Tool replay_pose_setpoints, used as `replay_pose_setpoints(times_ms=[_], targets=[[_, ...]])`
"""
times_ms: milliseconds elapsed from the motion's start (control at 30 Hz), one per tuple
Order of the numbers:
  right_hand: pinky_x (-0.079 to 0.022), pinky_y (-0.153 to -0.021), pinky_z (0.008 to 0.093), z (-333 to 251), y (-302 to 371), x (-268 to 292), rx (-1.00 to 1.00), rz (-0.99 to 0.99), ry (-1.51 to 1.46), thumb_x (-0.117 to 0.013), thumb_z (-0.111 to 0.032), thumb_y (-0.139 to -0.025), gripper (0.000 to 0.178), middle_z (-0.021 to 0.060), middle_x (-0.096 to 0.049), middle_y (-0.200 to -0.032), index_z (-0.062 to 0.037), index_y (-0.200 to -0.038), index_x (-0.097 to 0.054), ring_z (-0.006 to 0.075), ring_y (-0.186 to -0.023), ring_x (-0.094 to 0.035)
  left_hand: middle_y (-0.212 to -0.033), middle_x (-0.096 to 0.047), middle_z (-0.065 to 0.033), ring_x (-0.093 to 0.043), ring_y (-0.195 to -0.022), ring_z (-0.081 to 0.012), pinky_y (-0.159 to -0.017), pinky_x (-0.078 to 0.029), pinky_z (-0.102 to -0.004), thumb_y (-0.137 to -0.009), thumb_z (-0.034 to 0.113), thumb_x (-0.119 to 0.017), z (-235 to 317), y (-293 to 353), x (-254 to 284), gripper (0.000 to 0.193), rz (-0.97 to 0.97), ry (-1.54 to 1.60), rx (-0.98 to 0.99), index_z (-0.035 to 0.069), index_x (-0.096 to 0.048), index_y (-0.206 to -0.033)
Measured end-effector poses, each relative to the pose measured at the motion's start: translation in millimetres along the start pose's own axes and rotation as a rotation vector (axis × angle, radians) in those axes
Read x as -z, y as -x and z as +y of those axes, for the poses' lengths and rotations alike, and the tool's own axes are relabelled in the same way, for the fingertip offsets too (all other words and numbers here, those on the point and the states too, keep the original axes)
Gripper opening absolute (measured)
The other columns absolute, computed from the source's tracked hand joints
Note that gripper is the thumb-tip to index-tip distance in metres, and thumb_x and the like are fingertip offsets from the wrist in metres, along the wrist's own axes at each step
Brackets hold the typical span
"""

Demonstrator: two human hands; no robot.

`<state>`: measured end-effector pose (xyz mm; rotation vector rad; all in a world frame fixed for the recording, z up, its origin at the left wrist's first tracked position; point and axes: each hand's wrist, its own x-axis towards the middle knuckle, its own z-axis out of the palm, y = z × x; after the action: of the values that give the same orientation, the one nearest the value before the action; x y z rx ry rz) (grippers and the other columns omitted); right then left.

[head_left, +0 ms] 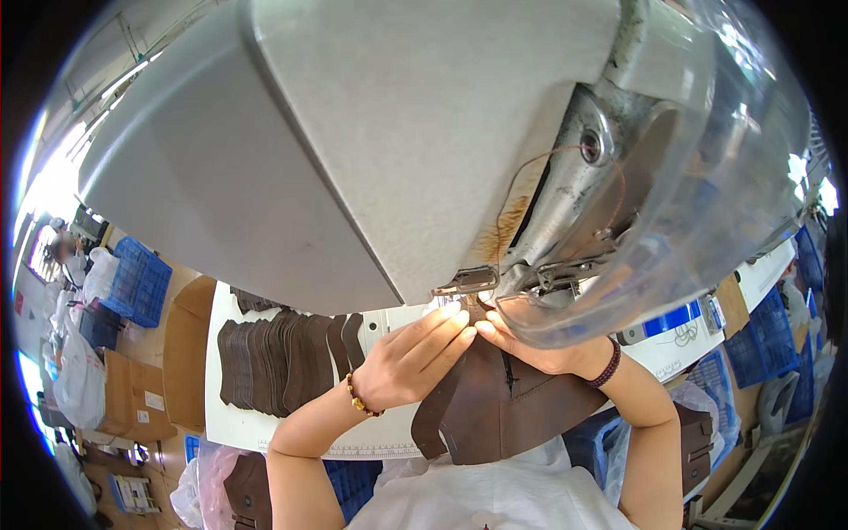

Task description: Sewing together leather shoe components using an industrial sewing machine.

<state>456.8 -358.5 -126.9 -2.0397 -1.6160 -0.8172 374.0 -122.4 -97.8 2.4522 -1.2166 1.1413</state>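
A brown leather piece [495, 411] hangs over the front edge of the white table and comes up against my lap. Its upper end lies under the head of a sewing machine [415, 132]. My left hand [406, 358] is closed on the piece's upper left edge, fingers pressed together near the presser foot. From the other side, my right hand [552, 355] pinches the upper end; the clear guard [618, 291] partly covers it. The fingertips of both hands nearly meet. A reddish-brown thread [508, 199] runs down the machine head. The needle point is hidden.
To the left, a row of dark brown leather pieces [278, 362] lies on the white table [238, 428]. A blue and white cylinder [662, 322] is on the right. Blue crates [141, 281], a cardboard box [132, 397] and plastic bags [81, 380] stand on the floor.
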Motion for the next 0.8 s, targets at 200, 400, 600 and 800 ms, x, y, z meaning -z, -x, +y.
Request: replay_pose_setpoints(times_ms=[200, 400, 600, 800], targets=[[-0.049, -0.061, 0.0343, 5.1, -3.5, 4.8, 0.041, -0.035, -0.078, -0.072, -0.021, -0.070, 0.032, 0.0056, -0.068, -0.094, -0.0112, -0.101, -0.071, 0.0230, -0.078, -0.064, -0.105, -0.065, -0.0117, -0.065, -0.100, -0.0245, -0.082, -0.058, -0.0313, -0.071, 0.001, -0.066, -4.5, 0.1, 0.6, 0.029, -0.033, -0.064, -0.048, -0.003, -0.068, -0.100], [-0.051, -0.067, 0.0346, 2.2, -11.7, 10.0, -0.025, -0.060, -0.156, -0.066, -0.013, -0.077, 0.026, 0.0073, -0.067, -0.098, -0.0072, -0.103, -0.069, 0.0248, -0.083, -0.063, -0.100, -0.066, -0.0091, -0.065, -0.097, -0.0215, -0.081, -0.058, -0.0305, -0.071, 0.003, -0.067, -8.2, -0.7, -4.7, 0.025, 0.064, -0.107, -0.097, -0.002, -0.069, -0.096], [-0.047, -0.082, 0.0365, -0.4, -25.8, 22.4, -0.025, -0.134, -0.377, -0.053, -0.012, -0.095, 0.028, 0.0131, -0.064, -0.101, -0.0017, -0.120, -0.063, 0.0276, -0.085, -0.060, -0.098, -0.066, -0.0083, -0.065, -0.091, -0.0209, -0.075, -0.057, -0.0295, -0.069, 0.003, -0.067, -7.9, -4.1, -0.8, 0.024, 0.074, -0.127, -0.088, 0.001, -0.070, -0.093], [-0.044, -0.097, 0.0360, 4.2, -30.0, 22.8, -0.242, -0.621, -0.382, -0.037, -0.014, -0.102, 0.036, 0.0154, -0.056, -0.130, -0.0018, -0.133, -0.052, 0.0276, -0.108, -0.059, -0.099, -0.066, -0.0075, -0.065, -0.088, -0.0195, -0.066, -0.055, -0.0268, -0.066, 0.003, -0.067, -11.1, -0.9, -2.4, 0.027, 0.068, 0.015, 0.072, 0.001, -0.070, -0.093]])
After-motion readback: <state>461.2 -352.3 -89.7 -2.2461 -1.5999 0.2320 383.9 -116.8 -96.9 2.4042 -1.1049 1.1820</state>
